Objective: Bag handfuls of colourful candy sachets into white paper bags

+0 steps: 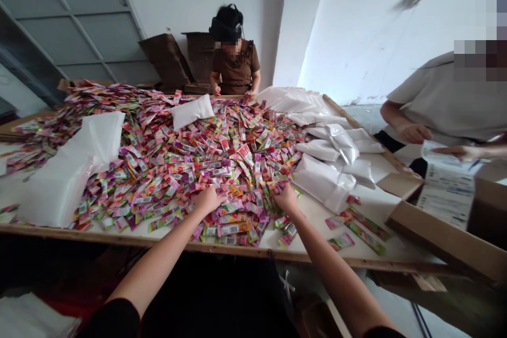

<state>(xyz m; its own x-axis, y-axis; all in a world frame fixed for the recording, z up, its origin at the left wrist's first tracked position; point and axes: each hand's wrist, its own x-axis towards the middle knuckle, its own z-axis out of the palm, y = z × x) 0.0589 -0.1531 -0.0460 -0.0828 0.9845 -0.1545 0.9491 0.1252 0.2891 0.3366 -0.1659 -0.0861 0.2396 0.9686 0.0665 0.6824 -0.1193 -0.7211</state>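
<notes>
A wide heap of small colourful printed sachets [174, 169] in pink, green, purple and orange covers the middle of the table. My left hand [209, 199] reaches into the near part of it, fingers curled on some sachets, the tips partly hidden among them. To its right, my right hand [285, 198] is closed on pink sachets at the heap's right edge. Between my hands and nearer the table edge lie more loose sachets [233, 228]. Just beyond my right hand rests a filled white bag [322, 182].
Stacked clear plastic bags [57, 190] lie at left, and a white bag [193, 112] tops the heap. Several filled bags [343, 142] pile up at right. One person [236, 66] works across the table; another [455, 100] holds printed sheets [447, 190] over an open carton [447, 237].
</notes>
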